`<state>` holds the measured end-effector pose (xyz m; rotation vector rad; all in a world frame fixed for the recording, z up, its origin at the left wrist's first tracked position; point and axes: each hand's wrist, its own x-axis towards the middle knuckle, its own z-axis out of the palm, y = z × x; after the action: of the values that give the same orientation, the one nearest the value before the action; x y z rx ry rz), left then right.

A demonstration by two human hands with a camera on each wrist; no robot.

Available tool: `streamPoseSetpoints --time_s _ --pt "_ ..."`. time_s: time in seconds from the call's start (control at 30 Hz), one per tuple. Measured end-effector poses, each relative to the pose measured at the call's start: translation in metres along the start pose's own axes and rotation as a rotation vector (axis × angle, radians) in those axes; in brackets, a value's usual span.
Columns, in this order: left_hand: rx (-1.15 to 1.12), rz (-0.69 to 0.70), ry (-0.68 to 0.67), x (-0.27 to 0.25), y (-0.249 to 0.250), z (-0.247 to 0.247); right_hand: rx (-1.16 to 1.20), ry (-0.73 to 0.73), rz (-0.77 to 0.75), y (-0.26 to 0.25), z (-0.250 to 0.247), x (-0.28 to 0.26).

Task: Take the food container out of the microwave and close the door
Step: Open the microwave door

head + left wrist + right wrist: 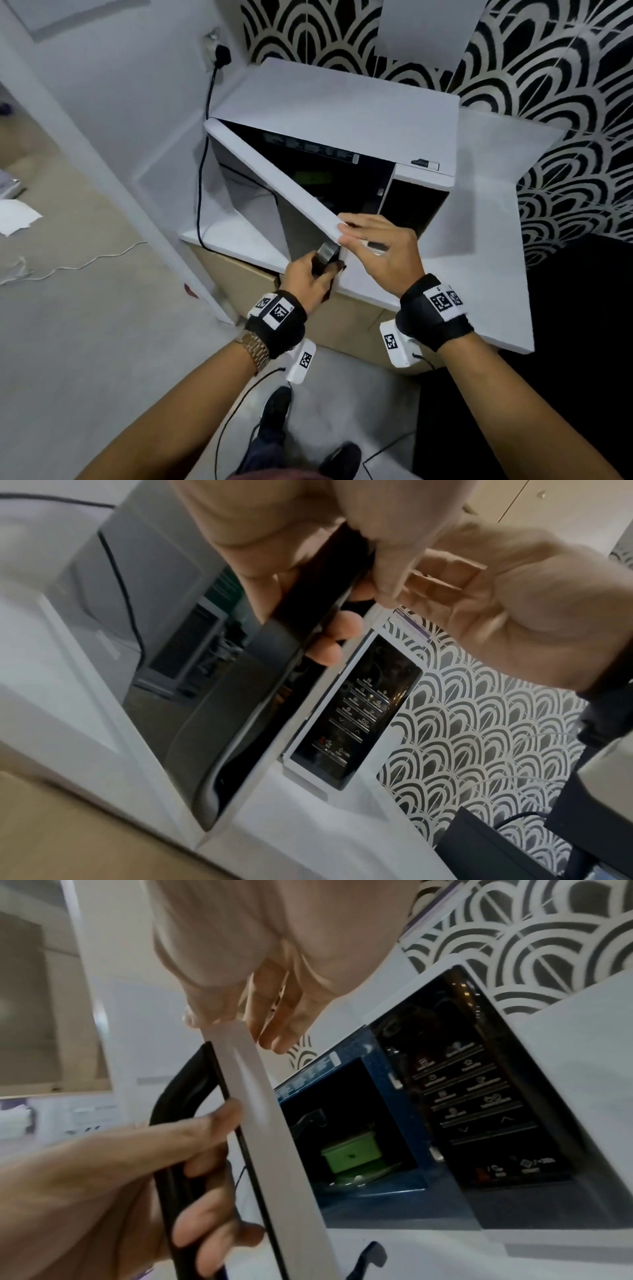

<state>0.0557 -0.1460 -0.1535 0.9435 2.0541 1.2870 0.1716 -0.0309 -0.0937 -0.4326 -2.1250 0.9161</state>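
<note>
The white microwave (342,109) stands on a white shelf with its door (274,171) swung partly open. My left hand (308,277) grips the black door handle (327,257), its fingers curled round the bar (171,1123). My right hand (380,250) rests with straight fingers on the door's top outer corner; thumb and fingers lie on either side of the white door edge (253,1096). A green food container (352,1153) sits on the glass turntable inside the dark cavity. No hand touches the container.
The black control panel (479,1096) is to the right of the cavity. A black power cord (202,171) hangs down the wall left of the microwave. The white shelf (479,291) reaches out to the right. Patterned wall tiles (548,68) are behind.
</note>
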Motion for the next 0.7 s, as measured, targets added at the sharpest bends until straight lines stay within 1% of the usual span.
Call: streamPoseSetpoints --time_s 0.1,0.23,0.33,0.4,0.5,0.6,0.7 --pt "0.052 -0.021 0.017 -0.019 -0.013 -0.021 0.006 -0.044 -0.120 -0.011 0.018 -0.012" --pt "0.084 -0.073 0.119 -0.044 -0.021 -0.054 0.022 -0.172 -0.253 -0.029 0.043 -0.018" --pt "0.156 -0.063 0.190 -0.060 -0.032 -0.082 0.043 -0.278 -0.349 -0.042 0.066 -0.017" --pt "0.169 -0.071 0.235 -0.071 -0.038 -0.097 0.057 -0.347 -0.393 -0.050 0.082 -0.016" --pt "0.199 -0.126 0.341 -0.086 -0.047 -0.114 0.066 -0.435 -0.437 -0.060 0.105 -0.013" --pt "0.167 -0.166 0.434 -0.098 -0.060 -0.129 0.026 -0.477 -0.485 -0.070 0.130 -0.010" --pt "0.104 -0.186 0.486 -0.106 -0.077 -0.142 -0.024 -0.522 -0.515 -0.081 0.150 -0.009"
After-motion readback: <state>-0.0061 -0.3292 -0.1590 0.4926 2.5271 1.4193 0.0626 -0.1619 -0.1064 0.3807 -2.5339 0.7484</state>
